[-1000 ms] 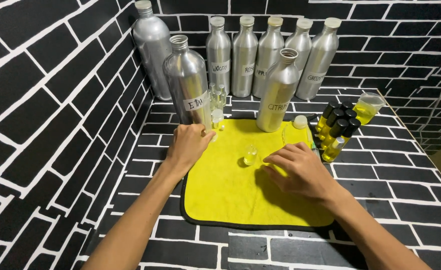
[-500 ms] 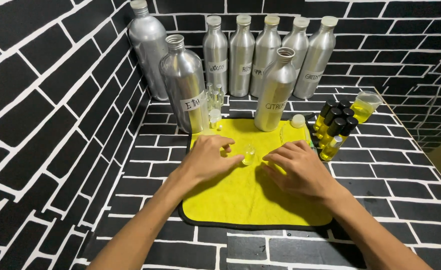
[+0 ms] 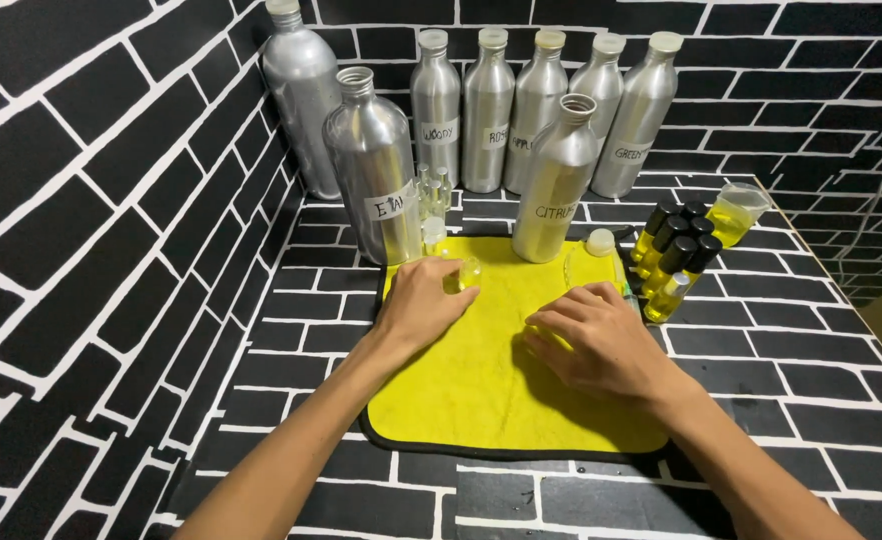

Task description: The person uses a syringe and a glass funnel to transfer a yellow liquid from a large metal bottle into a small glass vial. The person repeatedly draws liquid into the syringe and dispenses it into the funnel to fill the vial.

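Fingers [image 3: 458,281] of the left hand [image 3: 423,305] are curling around a small clear vial [image 3: 467,272] at the far left part of the yellow cloth [image 3: 481,390], and the vial is lying half hidden under them. The right hand [image 3: 601,340] is resting palm down on the cloth's right half, its fingers [image 3: 559,322] bending loosely; something small and clear may be sitting under the fingertips, but I cannot tell whether they are gripping it.

Both hands are working over the brick-patterned black worktop [image 3: 291,330]. Two tall open aluminium bottles are standing at the cloth's far edge: the left one [image 3: 371,165] is wearing a white label low on its body, and the right one [image 3: 557,180] is carrying a white label at mid height. Behind them, a row of capped aluminium bottles [image 3: 536,105] is lining the wall, each showing a small white label. A cluster of black-capped roller bottles [image 3: 676,255] holding yellow liquid is standing just right of the cloth, beside a clear plastic beaker [image 3: 736,212] of yellow liquid.
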